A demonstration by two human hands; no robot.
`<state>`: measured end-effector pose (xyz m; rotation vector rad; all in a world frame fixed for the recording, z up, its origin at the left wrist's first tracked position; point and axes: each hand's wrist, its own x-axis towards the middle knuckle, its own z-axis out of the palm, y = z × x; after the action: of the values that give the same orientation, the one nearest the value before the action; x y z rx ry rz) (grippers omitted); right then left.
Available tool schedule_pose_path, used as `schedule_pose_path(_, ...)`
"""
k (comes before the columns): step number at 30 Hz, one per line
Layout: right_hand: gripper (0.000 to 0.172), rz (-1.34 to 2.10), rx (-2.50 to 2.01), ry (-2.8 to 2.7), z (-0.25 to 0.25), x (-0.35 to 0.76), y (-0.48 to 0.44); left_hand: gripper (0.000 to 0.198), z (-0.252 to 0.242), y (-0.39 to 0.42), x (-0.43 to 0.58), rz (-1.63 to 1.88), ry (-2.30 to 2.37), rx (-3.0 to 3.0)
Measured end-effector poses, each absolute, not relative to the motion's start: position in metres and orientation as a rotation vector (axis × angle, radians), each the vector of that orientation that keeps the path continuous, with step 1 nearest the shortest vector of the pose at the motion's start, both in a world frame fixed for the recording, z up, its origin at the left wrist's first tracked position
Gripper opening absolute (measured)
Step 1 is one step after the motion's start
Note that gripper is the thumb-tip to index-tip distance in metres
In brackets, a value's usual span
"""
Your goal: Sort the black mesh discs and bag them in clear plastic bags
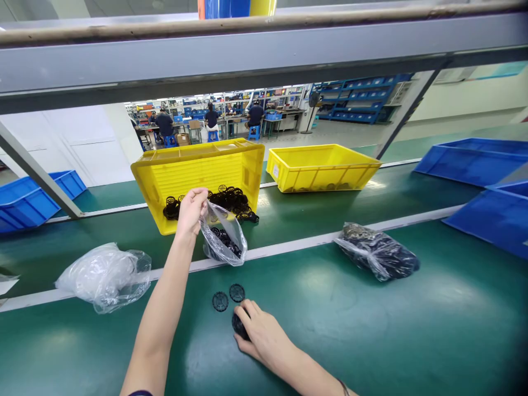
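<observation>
My left hand point(193, 210) pinches the rim of a clear plastic bag point(227, 254), holding its mouth up. Black round parts lie inside that bag. Lower down, my right hand point(262, 333) has its fingers curled round black wheel-like discs point(239, 325) at the green surface; how many it holds is hidden. Just beyond those fingers, two more black spoked discs point(220, 301) lie flat, side by side. Behind the bag, a tilted yellow bin point(198, 170) faces me with a heap of black wheel-like parts point(231, 201) along its lower side.
A closed bag of dark parts point(377, 253) lies to the right, and a clear bag with white contents point(105, 275) to the left. Another yellow bin point(325, 165) and blue bins point(474, 159) stand around. A metal beam point(264, 49) crosses overhead. People sit working far off.
</observation>
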<state>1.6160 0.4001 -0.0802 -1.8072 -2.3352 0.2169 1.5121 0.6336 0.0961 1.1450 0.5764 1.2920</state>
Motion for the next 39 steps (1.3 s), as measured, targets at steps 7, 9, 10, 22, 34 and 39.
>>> schedule_pose_path(7,0.039,0.173,-1.747,-2.150,-0.067,1.634,0.431,0.031,0.097,0.628,1.482,1.399,0.581,1.077)
schedule_pose_path(9,0.033,0.169,-1.737,-2.192,-0.070,1.638,0.444,0.033,0.093,0.623,1.479,1.412,0.601,1.046)
schedule_pose_path(10,0.029,0.175,-1.740,-2.209,-0.071,1.639,0.448,0.034,0.091,0.621,1.479,1.413,0.607,1.034)
schedule_pose_path(22,0.045,0.281,-1.588,-2.357,-0.063,1.594,0.455,0.035,0.078,0.595,1.482,1.445,0.582,1.034)
schedule_pose_path(34,0.031,0.422,-1.579,-1.774,0.037,1.668,0.383,0.033,0.103,0.590,1.531,1.367,0.505,1.163)
schedule_pose_path(39,0.028,0.068,-1.519,-1.544,0.119,1.691,0.370,0.029,0.142,0.570,1.579,1.249,0.419,1.342)
